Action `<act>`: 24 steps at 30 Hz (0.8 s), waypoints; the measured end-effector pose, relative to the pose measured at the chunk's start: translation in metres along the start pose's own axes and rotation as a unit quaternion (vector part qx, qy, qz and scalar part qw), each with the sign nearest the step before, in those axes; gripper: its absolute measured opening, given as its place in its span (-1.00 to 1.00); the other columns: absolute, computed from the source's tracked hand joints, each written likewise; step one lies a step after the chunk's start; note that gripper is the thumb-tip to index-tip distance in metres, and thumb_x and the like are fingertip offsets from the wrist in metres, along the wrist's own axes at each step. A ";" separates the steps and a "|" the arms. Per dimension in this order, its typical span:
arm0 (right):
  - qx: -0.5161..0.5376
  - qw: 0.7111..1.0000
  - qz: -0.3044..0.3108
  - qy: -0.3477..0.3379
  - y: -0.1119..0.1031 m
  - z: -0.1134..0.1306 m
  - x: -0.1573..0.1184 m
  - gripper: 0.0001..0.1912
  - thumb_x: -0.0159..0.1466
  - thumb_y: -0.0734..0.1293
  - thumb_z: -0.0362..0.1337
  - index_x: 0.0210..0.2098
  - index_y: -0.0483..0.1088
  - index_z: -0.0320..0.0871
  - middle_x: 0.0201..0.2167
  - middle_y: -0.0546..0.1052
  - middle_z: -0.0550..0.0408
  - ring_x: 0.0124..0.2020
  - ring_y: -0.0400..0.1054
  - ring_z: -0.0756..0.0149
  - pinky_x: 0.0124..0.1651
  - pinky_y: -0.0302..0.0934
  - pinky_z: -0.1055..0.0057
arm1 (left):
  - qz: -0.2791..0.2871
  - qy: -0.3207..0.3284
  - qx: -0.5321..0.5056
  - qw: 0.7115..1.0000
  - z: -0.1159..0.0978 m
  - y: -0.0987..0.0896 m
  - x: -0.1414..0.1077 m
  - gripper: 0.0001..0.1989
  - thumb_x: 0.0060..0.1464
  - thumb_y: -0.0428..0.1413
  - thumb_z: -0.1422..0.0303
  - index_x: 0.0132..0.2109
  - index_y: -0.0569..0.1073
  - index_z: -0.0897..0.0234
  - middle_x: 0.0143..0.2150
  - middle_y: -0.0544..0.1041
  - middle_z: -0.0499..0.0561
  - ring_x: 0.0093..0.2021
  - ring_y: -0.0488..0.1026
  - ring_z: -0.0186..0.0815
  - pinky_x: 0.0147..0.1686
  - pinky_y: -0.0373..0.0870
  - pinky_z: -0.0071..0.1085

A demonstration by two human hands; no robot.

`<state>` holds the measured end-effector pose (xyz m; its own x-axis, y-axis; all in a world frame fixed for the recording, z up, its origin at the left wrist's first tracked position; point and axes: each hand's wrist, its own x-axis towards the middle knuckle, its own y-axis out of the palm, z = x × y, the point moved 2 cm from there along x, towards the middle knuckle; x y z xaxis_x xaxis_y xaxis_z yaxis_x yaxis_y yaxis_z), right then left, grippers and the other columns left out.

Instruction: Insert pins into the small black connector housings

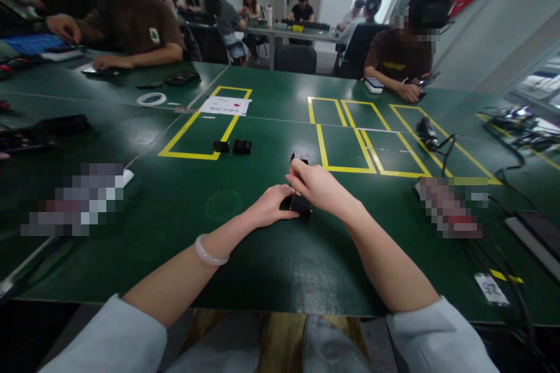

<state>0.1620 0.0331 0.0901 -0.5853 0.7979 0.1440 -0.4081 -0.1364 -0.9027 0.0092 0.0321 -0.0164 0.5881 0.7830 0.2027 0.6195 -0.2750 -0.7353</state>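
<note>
My left hand (276,205) has its thumb and fingers closed around a small black box-shaped part (301,207) on the green table. Just above that part, my right hand (314,182) is closed in a pinch, its fingertips turned down toward it. Whatever those fingers hold is too small and hidden to name. Behind the right hand another small dark part (301,157) shows, partly covered by the knuckles. Farther left lie a black block-like part (242,146) and a thin black piece (221,146), side by side near a yellow tape corner.
Yellow tape rectangles (350,169) mark the green tabletop (262,268). A paper sheet (225,106) and a white ring (151,99) lie at the back left. Blurred-out devices rest at both sides. Cables (485,268) run along the right. Co-workers sit across the table.
</note>
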 end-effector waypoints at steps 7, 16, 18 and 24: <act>-0.054 0.998 0.016 0.012 -0.005 0.008 -0.003 -0.79 0.42 0.13 -0.13 -0.20 0.28 -0.11 -0.44 0.45 0.14 -0.44 0.25 0.36 -0.39 -0.10 0.45 | -0.007 0.002 -0.003 1.000 -0.001 -0.001 -0.001 -0.51 0.06 0.28 0.16 0.08 0.42 0.24 0.14 0.48 0.13 0.17 0.39 0.01 0.17 0.26 -0.10; -0.055 0.998 0.018 0.004 -0.007 0.007 -0.006 -0.86 0.40 0.16 -0.22 -0.15 0.27 -0.13 -0.41 0.48 0.13 -0.44 0.26 0.37 -0.40 -0.09 0.45 | 0.001 -0.004 -0.001 1.000 -0.004 -0.002 0.000 -0.53 0.05 0.29 0.18 0.06 0.45 0.26 0.10 0.50 0.14 0.11 0.43 0.00 0.14 0.29 -0.10; -0.065 0.998 0.019 -0.007 -0.008 0.008 -0.007 -0.87 0.39 0.18 -0.22 -0.16 0.28 -0.13 -0.40 0.49 0.13 -0.44 0.27 0.37 -0.41 -0.10 0.45 | 0.001 -0.008 -0.002 1.000 -0.004 -0.002 0.000 -0.54 0.05 0.29 0.18 0.06 0.45 0.25 0.09 0.50 0.13 0.11 0.43 0.00 0.13 0.30 -0.11; -0.114 0.993 0.005 0.019 -0.005 0.009 -0.003 -0.74 0.43 0.12 -0.10 -0.18 0.31 -0.12 -0.40 0.51 0.09 -0.44 0.31 0.33 -0.42 -0.15 0.43 | 0.001 -0.008 -0.008 1.000 -0.005 -0.002 0.000 -0.54 0.05 0.29 0.18 0.07 0.44 0.23 0.12 0.49 0.12 0.15 0.40 0.01 0.17 0.26 -0.10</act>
<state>0.1598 0.0260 0.0980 -0.5593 0.8197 0.1233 -0.2310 -0.0113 -0.9729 0.0104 0.0304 -0.0118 0.5818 0.7907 0.1905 0.6263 -0.2861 -0.7252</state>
